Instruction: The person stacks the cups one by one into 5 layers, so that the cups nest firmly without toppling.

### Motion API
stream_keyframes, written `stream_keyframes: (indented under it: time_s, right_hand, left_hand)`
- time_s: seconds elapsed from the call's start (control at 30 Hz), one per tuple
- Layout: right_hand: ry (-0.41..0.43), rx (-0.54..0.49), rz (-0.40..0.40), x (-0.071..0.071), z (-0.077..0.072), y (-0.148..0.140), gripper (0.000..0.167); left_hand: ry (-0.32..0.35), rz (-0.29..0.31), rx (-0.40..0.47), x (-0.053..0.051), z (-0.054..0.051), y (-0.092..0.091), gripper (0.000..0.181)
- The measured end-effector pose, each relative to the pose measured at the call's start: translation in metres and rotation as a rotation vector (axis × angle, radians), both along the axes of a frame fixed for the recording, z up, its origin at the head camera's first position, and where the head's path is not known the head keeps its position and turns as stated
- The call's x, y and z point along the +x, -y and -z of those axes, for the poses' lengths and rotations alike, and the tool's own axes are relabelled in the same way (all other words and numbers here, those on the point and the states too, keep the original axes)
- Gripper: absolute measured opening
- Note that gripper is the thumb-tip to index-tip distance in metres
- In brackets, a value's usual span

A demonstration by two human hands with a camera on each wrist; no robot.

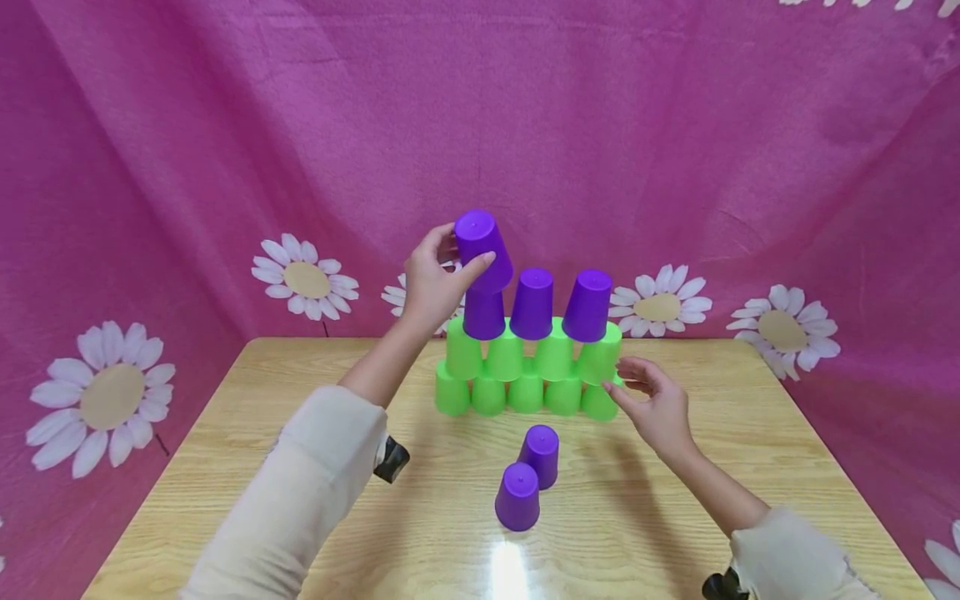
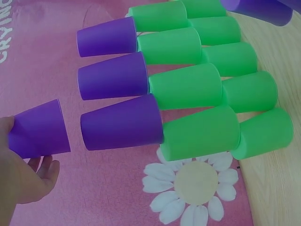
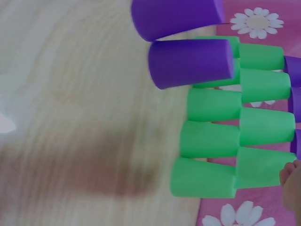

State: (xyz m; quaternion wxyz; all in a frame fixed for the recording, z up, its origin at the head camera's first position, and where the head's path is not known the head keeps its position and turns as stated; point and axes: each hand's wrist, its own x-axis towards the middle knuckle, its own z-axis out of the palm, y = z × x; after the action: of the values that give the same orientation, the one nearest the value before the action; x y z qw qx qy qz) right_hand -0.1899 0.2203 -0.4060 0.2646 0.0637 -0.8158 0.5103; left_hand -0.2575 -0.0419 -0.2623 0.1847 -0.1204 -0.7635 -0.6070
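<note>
My left hand holds an upside-down purple cup between thumb and fingers. In the left wrist view, a gap separates this held cup from the left purple cup of the top row. That row also has a middle purple cup and a right one. They stand upside down on two stacked rows of green cups. Beside the right end of the green rows is my right hand, fingers loosely bent and holding nothing. Whether its fingertips touch the end cup, I cannot tell.
Two more purple cups stand upside down in front of the stack, a nearer one and one just behind it. The wooden table meets a pink cloth printed with white daisies behind the stack.
</note>
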Motion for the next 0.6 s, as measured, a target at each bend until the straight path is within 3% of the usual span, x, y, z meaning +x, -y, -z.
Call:
stream_keyframes:
  time_s: [0.23,0.6]
  right_hand:
    - [0.06,0.055,-0.075,0.008,0.024,0.001,0.037]
    - [0.209,0.074,-0.24,0.018,0.049,0.009,0.047]
  left_hand:
    - [0.03,-0.003,0.022,-0.006,-0.004,-0.009,0.054]
    - [0.059,-0.006,-0.095,-0.013,-0.008,-0.019,0.054]
